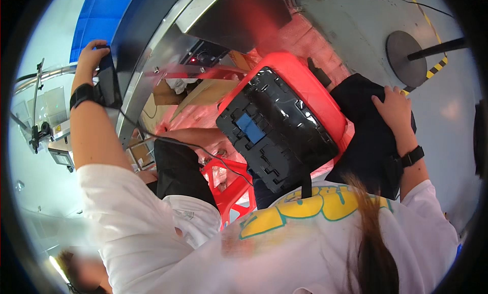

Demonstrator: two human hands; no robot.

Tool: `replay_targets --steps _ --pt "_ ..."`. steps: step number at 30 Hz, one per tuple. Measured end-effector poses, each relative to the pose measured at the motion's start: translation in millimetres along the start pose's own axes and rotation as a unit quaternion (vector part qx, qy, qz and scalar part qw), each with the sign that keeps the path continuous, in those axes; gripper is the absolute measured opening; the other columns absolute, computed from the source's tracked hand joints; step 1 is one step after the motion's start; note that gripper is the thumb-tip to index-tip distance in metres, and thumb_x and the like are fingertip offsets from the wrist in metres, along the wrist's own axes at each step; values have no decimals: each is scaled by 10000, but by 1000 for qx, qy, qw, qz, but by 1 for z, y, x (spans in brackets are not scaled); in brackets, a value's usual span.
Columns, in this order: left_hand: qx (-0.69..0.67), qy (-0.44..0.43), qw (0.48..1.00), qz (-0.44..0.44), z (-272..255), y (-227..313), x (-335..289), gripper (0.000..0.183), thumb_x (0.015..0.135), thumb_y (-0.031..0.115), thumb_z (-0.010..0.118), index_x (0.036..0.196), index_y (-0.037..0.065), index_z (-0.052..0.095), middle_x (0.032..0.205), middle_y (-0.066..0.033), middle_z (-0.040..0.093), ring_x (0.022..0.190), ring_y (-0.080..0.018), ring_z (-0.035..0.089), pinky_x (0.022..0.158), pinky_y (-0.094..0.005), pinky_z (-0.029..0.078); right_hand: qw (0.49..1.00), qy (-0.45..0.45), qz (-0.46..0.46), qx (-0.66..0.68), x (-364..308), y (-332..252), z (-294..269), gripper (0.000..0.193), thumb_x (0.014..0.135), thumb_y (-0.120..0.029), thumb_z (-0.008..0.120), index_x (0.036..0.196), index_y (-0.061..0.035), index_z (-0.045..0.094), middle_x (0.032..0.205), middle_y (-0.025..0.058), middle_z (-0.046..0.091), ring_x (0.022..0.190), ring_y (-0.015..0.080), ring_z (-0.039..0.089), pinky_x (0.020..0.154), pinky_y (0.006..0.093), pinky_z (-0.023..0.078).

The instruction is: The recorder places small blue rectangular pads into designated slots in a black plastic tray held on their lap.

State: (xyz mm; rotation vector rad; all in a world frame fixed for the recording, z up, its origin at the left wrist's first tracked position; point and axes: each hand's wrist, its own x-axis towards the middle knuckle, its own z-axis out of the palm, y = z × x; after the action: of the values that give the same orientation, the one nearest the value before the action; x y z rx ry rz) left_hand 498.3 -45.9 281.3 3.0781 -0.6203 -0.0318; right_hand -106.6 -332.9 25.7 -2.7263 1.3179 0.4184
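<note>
My left hand (92,56) is raised at the upper left, its fingers curled over the top of a flat black device (108,81). A thin dark cable seems to run from the device's lower end toward my lap. At the right, my right hand (395,110) rests on my black-clothed leg (363,126), the thumb apart and the fingers lying loosely. Between my arms, a glossy black moulded plastic tray (290,111) lies tilted, with a blue rectangle (251,128) on it. Under the tray's far side is a red plastic surface (325,103). Each wrist wears a black band.
A metal-edged bench (147,65) runs along the left, near a blue panel (99,19). Another person in black shorts (178,167) sits close at my left, by a red plastic stool (229,187). Far right stands a round black base (404,57) with a pole.
</note>
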Motion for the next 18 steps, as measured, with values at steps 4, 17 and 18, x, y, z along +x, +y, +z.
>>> replay_targets --steps 4,17,18 --pt "-85 31 994 54 -37 6 -42 360 762 196 675 1107 119 612 830 -38 621 668 -87 527 518 -242 411 1000 4 -12 23 2 0 2 435 783 -419 589 973 -29 607 955 152 587 940 335 560 763 453 443" --pt "-447 -77 876 162 45 179 -312 308 837 63 607 1145 63 596 964 -37 605 894 -114 558 786 -255 454 999 16 -15 33 1 5 10 429 778 -438 591 979 -61 637 957 141 605 949 318 576 777 466 443" --pt "-431 -139 878 154 60 184 -318 315 834 57 603 1148 62 594 968 -44 608 901 -120 558 795 -258 451 999 12 -17 34 2 6 10 428 776 -439 593 967 -59 642 954 142 608 941 318 580 772 467 445"
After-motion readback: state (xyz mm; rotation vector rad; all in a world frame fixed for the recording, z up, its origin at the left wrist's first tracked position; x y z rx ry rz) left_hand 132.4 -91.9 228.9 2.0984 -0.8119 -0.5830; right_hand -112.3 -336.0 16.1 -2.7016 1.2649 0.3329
